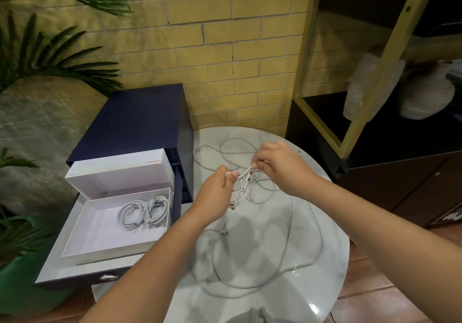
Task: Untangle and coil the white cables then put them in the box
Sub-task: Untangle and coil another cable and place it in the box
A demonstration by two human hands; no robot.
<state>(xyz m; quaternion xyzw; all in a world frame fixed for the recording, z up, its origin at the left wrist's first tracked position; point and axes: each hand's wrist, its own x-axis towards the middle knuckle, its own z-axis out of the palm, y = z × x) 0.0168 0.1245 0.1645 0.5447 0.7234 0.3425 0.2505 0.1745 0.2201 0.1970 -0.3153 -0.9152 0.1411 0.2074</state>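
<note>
**White cables [243,182] knotted between both hands above the table**

At the far left of my feed I see a palm plant [37,55] in a green pot [15,285]. Next to it a navy cabinet [135,117] has its drawer [50,270] pulled out. The white box [100,232] sits in the drawer, with its lid [120,172] propped upright behind it. Two coiled cables [143,211] already lie inside, in the box's far right corner.

Right of the drawer is the round marble table [325,222]. The left hand [212,197] is over its left side, thumb and fingertips pinching one end of the tangle. The knot hangs in the short gap between the hands, lifted off the tabletop, with a few plug ends dangling just below it. The right hand [280,165] is a little farther back and to the right, fingers curled down, pinching the other side of the same knot.

From the knot, slack strands [295,270] trail onto the table. Some curve toward the far edge behind the hands, and a wide loop sweeps under the right forearm toward the near edge.

Beyond the table's right edge, a dark shelf unit [375,55] with a gold frame holds two pale ribbed vases [425,92].
</note>
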